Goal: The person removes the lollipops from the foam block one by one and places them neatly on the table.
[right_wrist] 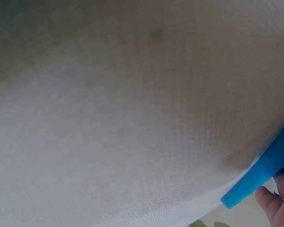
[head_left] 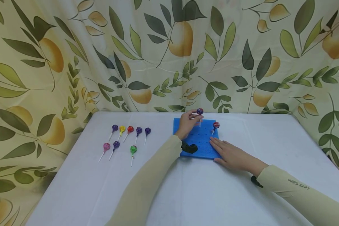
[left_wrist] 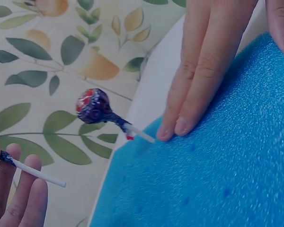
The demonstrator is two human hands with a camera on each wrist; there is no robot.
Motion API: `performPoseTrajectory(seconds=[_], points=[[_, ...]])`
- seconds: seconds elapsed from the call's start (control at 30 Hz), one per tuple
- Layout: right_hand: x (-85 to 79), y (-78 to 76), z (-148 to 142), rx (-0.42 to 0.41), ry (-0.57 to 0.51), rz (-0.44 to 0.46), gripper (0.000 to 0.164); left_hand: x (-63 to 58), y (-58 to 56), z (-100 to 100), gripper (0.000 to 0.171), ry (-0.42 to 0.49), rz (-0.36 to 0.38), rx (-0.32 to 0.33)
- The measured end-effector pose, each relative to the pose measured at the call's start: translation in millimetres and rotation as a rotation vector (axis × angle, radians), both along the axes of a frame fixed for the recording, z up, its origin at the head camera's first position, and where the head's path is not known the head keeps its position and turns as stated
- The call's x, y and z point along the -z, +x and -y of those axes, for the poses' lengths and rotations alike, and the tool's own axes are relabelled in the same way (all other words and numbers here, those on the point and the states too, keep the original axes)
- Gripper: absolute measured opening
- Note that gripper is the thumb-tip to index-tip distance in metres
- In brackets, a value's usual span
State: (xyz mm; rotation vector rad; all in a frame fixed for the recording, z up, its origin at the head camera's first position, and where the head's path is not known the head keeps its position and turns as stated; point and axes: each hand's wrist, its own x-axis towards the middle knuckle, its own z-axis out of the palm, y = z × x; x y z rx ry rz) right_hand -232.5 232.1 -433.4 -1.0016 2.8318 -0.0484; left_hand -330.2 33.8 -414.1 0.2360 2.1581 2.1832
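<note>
My left hand [head_left: 187, 124] pinches a dark purple lollipop [head_left: 200, 111] over the back of a blue foam board [head_left: 199, 150] dotted with small holes. The lollipop's white stick [left_wrist: 40, 175] points down past the fingers, its lower end free above the foam in the left wrist view. At the board's back right corner a red and purple lollipop [head_left: 216, 125] stands tilted, its stick in the foam. Straight fingers of my right hand [head_left: 233, 155] rest on the right edge of the board, close in front of that lollipop.
On the white tablecloth [head_left: 107, 188] to the left lie several wrapped lollipops in two loose rows, among them a yellow one [head_left: 122, 129], a red one [head_left: 130, 129], a pink one [head_left: 106, 147] and a green one [head_left: 133, 149]. A leaf-and-fruit patterned curtain [head_left: 164, 78] hangs behind the table.
</note>
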Motion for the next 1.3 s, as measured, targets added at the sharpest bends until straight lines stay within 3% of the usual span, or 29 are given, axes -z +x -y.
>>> performPoseTrajectory(seconds=[0.43, 0.7, 1.0, 1.3], points=[[1.5, -0.3, -1.6, -0.001, -0.005, -0.001, 0.073, -25.1, 12.3, 39.1, 0.036, 0.014, 0.043, 0.079], [1.9, -0.2, -1.5, -0.002, -0.002, -0.007, 0.073, -38.2, 29.3, 69.2, 0.037, -0.070, 0.062, 0.096], [1.9, -0.4, -0.5, -0.001, -0.003, -0.009, 0.073, -40.3, 47.1, 108.4, 0.035, -0.134, 0.059, 0.087], [-0.2, -0.3, 0.9, -0.014, -0.007, -0.012, 0.072, -38.4, 65.5, 145.1, 0.035, -0.171, 0.106, 0.030]])
